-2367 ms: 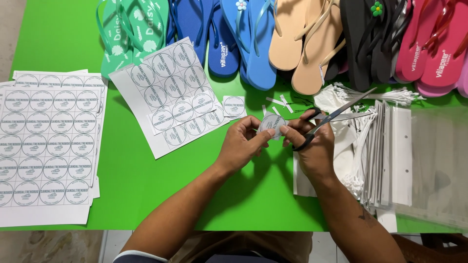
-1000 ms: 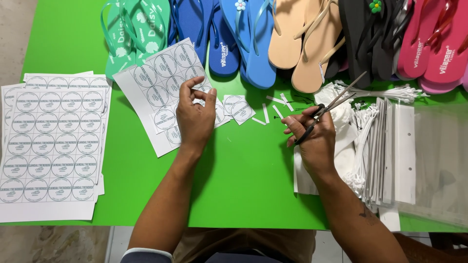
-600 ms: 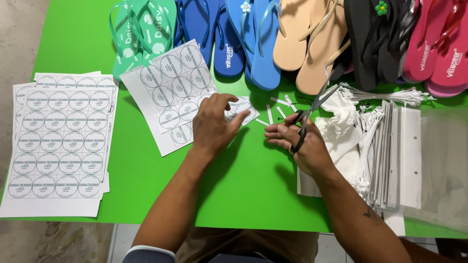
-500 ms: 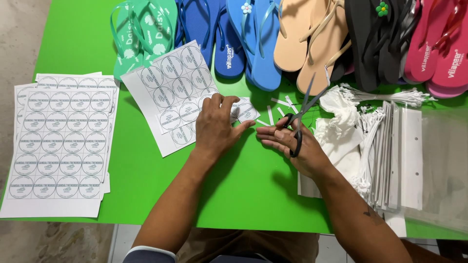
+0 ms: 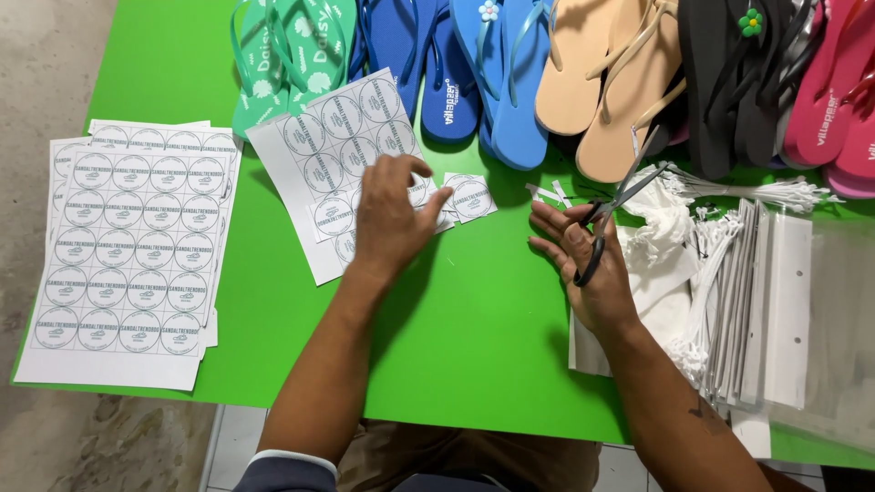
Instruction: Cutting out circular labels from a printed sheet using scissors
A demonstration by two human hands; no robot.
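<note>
While the left hand (image 5: 390,219) lies flat, fingers spread, on a cut sheet of round labels (image 5: 342,146), it hides the sheet's lower right corner, so whether it pinches anything cannot be told. Just right of its fingertips lies a small cut label square (image 5: 473,196) on the green table (image 5: 474,337). Well apart, the right hand (image 5: 583,264) holds scissors (image 5: 612,205), blades up; the finger loops are partly hidden. Flip-flops (image 5: 510,73) along the far edge are cut off by the frame.
</note>
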